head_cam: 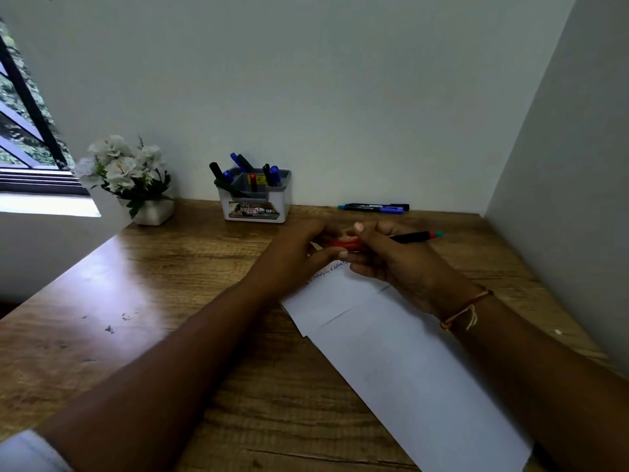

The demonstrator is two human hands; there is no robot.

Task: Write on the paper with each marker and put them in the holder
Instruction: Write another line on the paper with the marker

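Both hands, left hand (299,253) and right hand (391,257), pinch red marker (347,244) over paper (391,352). Risk: open tip smears writing; loose cap rolls off surface (136,301).

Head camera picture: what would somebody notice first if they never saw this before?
Two hands, left and right, meet mid-desk over the paper, gripping a red marker. At the back wall stands a holder full of markers, with white flowers left of it.
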